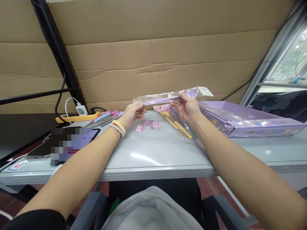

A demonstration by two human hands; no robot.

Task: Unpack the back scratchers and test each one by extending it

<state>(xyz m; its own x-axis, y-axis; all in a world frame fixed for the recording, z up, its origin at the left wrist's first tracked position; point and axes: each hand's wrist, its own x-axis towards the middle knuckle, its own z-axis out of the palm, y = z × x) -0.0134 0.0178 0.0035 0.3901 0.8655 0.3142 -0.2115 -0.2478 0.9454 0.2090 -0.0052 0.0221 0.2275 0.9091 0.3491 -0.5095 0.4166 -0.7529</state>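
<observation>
I hold up a purple back scratcher point(157, 101) in a long clear plastic sleeve, level above the table. Its fingered head lies toward the right, by a white label on the sleeve's end. My left hand point(132, 114) pinches the sleeve's left end, fingers curled. Near the head, my right hand point(188, 107) grips the sleeve between thumb and fingers. Yellow-handled pieces in clear bags point(177, 126) lie below my right hand, partly hidden by it. Between my hands, several small pink and purple cards point(153, 125) are scattered on the table.
A purple open box point(259, 127) with plastic-wrapped items stands at the right. Metal rods with pink and blue handles point(103, 118) lie at the left, near a white charger point(81, 110), a yellow bar point(78, 118) and a tablet-like device point(83, 140). Cardboard point(163, 60) lines the back.
</observation>
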